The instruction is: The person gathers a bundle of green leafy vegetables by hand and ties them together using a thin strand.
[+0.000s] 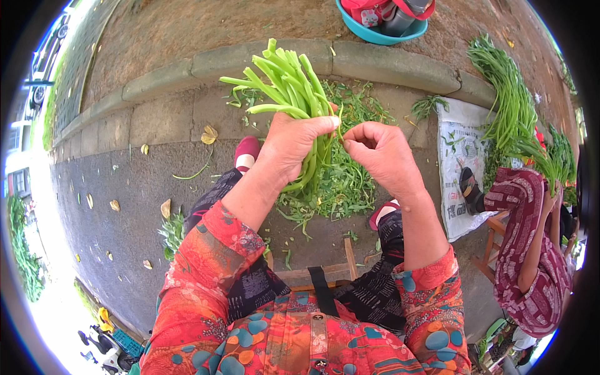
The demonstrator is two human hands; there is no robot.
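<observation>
My left hand (290, 145) grips a thick bunch of green hollow-stemmed vegetable, likely water spinach (293, 82). Its cut stem ends fan out up and to the left, while the lower stems droop beneath my palm. At the right side of the bunch, the thumb and forefinger of my right hand (382, 154) pinch a thin green strand (341, 123). Below both hands, a heap of plucked leaves and trimmings (349, 183) covers the pavement between my feet.
A concrete kerb (384, 68) crosses ahead, with a turquoise basin (361, 33) holding bags beyond it. At right, a person in patterned maroon clothes (520, 225) sits by a white woven sack (461, 140) and long greens (506, 93). More greens (172, 232) lie near my left leg.
</observation>
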